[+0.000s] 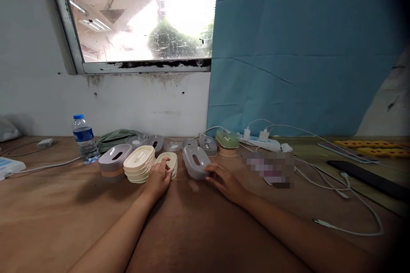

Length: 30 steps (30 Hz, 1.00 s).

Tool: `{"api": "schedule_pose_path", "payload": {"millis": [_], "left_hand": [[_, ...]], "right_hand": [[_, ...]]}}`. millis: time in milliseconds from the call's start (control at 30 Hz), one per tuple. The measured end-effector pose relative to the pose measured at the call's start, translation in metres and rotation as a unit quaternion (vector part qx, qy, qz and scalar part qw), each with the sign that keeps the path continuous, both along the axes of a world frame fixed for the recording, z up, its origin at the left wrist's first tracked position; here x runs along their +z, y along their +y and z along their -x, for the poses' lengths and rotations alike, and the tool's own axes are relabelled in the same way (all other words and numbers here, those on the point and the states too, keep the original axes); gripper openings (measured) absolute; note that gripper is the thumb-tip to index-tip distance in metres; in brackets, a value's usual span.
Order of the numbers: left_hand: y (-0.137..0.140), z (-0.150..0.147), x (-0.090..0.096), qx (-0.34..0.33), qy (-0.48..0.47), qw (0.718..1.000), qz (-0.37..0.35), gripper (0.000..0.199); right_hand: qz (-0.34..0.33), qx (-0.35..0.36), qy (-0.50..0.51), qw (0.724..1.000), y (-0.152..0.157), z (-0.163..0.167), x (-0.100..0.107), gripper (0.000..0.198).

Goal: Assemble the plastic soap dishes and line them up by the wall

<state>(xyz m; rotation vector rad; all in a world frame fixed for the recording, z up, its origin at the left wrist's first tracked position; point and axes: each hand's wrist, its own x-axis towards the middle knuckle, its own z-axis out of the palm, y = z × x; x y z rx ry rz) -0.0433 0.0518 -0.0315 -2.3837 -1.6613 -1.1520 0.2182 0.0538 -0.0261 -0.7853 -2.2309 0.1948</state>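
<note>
Short cream stack, at 1 o'clock from L hand, is touched by its bent, slightly parted fingers; whether it's pinched can't be told. Grey see-thru box, at approx 10 o'clock from R hand, is met at its R end by R fingertips, thumb held apart; whether it's gripped can't be told. Tall cream stack is seen just beside L hand at 10 o'clock, w/ lilac box beyond it. Green-topped box is set at 12 o'clock from R hand, on brown table; power strip is placed btwn 1 & 2 o'clock.
</note>
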Motion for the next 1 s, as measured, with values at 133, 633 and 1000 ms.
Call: {"api": "schedule_pose_path", "payload": {"millis": [133,633,1000], "left_hand": [[-0.002,-0.004,0.001,-0.007,-0.039,0.999,-0.004,0.025],[-0.036,-0.033,0.013,-0.089,-0.022,0.992,-0.090,0.011],[-0.043,-0.037,0.018,-0.321,0.004,0.941,0.104,0.016]], "right_hand": [[0.056,0.098,-0.093,0.989,-0.030,-0.029,0.008,0.020],[0.149,-0.134,0.077,0.977,-0.021,-0.041,-0.001,0.036],[0.145,-0.019,0.223,0.964,-0.013,-0.054,0.004,0.034]]}}
